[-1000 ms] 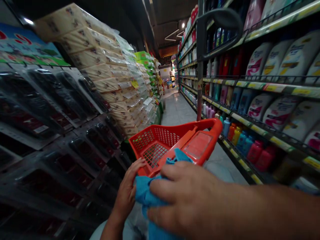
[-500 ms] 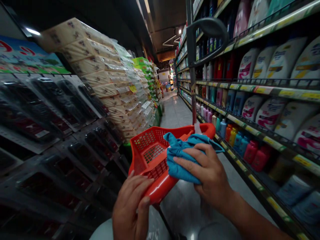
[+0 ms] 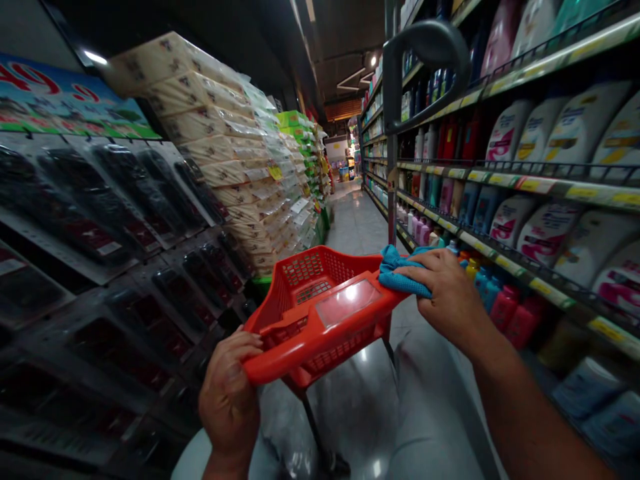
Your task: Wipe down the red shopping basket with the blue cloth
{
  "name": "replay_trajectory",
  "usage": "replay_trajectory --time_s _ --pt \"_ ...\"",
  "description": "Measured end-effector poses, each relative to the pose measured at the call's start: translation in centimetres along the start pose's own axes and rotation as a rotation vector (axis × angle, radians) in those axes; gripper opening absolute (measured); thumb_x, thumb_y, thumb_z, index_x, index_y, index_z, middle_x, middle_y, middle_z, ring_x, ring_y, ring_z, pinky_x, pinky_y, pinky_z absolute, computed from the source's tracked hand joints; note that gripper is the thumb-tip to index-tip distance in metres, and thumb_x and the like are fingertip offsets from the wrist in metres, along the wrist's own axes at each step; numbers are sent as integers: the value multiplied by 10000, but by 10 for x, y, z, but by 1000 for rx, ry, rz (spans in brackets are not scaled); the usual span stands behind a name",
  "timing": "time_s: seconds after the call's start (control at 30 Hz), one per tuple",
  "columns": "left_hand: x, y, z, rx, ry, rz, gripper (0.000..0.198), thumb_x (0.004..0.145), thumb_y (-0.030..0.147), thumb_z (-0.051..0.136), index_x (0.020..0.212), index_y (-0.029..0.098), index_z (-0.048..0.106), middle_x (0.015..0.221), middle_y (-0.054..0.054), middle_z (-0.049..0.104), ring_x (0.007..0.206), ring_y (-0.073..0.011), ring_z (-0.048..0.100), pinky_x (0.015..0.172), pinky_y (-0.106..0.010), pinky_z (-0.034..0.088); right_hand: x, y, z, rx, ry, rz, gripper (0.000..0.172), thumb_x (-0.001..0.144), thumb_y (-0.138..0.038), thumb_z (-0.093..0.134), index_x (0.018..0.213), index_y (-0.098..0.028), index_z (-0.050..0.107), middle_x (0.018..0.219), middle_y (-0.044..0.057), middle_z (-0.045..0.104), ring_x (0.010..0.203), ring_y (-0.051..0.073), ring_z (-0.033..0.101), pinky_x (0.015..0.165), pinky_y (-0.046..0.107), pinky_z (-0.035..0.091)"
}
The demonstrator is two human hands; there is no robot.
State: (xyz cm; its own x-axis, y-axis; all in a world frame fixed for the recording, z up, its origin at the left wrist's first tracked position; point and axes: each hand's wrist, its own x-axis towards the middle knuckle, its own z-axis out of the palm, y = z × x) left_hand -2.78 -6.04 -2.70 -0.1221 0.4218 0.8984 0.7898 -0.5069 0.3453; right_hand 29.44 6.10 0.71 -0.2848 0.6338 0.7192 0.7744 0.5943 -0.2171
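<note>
A red plastic shopping basket (image 3: 320, 350) with mesh walls sits tilted on a cart frame in front of me. My left hand (image 3: 229, 393) grips its near left rim. My right hand (image 3: 450, 293) is closed over a blue cloth (image 3: 403, 270), pressing it against the basket's right corner. A transparent panel (image 3: 349, 302) is set in the basket's top edge, between my two hands. The cloth's lower part is hidden under my right fingers.
A grey curved cart handle (image 3: 425, 47) on a metal pole rises behind the basket. Shelves of bottles (image 3: 550, 140) line the right, with stacked tissue packs (image 3: 215, 127) and dark blister packs (image 3: 125, 193) on the left. A tiled aisle floor (image 3: 360, 227) runs ahead.
The blue cloth and my right hand have slid right along the basket to its corner, uncovering the transparent panel. The basket has swung, and my left hand has moved to its left end.
</note>
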Motion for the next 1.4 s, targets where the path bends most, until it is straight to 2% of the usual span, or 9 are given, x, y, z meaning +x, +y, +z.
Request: replay_trajectory --time_s 0.23,0.47,0.63,0.77,0.87,1.07,1.23,1.33,1.4 --pt "12 -31 -5 28 196 -331 444 1016 461 316 864 189 633 1146 -107 693 1126 -239 637 1075 -462 455 -1 -20 -2 26 -6 -68 545 621 3 512 1013 -266 777 1031 45 718 999 279 498 911 454 443" --pt "20 -43 -6 171 270 -650 576 996 563 350 1387 193 554 1439 -140 571 1362 -265 511 1183 -463 364 -16 -44 -4 311 6 -148 592 650 19 484 1068 -296 760 1057 28 709 1004 244 556 905 431 461" --pt "1 -9 11 367 88 -315 452 1010 358 426 1428 219 530 1638 -138 322 1537 -266 262 1255 -514 217 -18 -51 -1 439 -58 -177 649 611 15 482 1125 -291 734 1084 38 695 1036 244 576 914 432 485" --pt "-10 39 35 323 -121 78 473 976 162 443 1440 236 496 1610 -103 386 1538 -238 261 1275 -528 104 -29 -61 18 610 58 -164 577 696 2 481 1146 -284 701 1101 46 665 1049 228 593 925 418 503" --pt "-12 63 41 297 -234 222 451 943 141 469 1383 203 538 1438 -101 580 1446 -222 416 1279 -509 85 -46 -74 35 621 183 -120 531 761 -44 514 1214 -284 654 1182 62 626 1126 253 571 983 465 487" --pt "-2 68 25 247 -176 120 217 949 200 454 1027 266 645 1005 -28 716 1075 -217 614 1205 -528 256 -84 -84 89 670 383 -137 296 810 -164 591 1082 -278 622 1150 58 604 1073 252 590 934 475 513" --pt "1 51 10 239 -103 75 203 956 187 431 909 239 621 940 -36 690 1041 -206 612 1183 -549 300 -99 -41 160 651 324 336 293 765 -142 500 1007 -218 647 1002 70 680 949 234 656 863 433 569" --pt "0 38 6 244 -65 49 222 962 191 410 882 229 613 958 -43 686 1070 -210 616 1180 -563 316 -93 -29 162 673 402 561 336 773 -183 498 1075 -185 647 1006 85 702 926 236 672 868 437 578" --pt "0 31 5 251 -41 37 245 971 195 384 887 221 613 999 -57 689 1111 -218 616 1177 -567 328 -81 -38 142 692 426 517 354 803 -179 522 1135 -196 645 1118 97 685 1051 243 656 962 452 545"
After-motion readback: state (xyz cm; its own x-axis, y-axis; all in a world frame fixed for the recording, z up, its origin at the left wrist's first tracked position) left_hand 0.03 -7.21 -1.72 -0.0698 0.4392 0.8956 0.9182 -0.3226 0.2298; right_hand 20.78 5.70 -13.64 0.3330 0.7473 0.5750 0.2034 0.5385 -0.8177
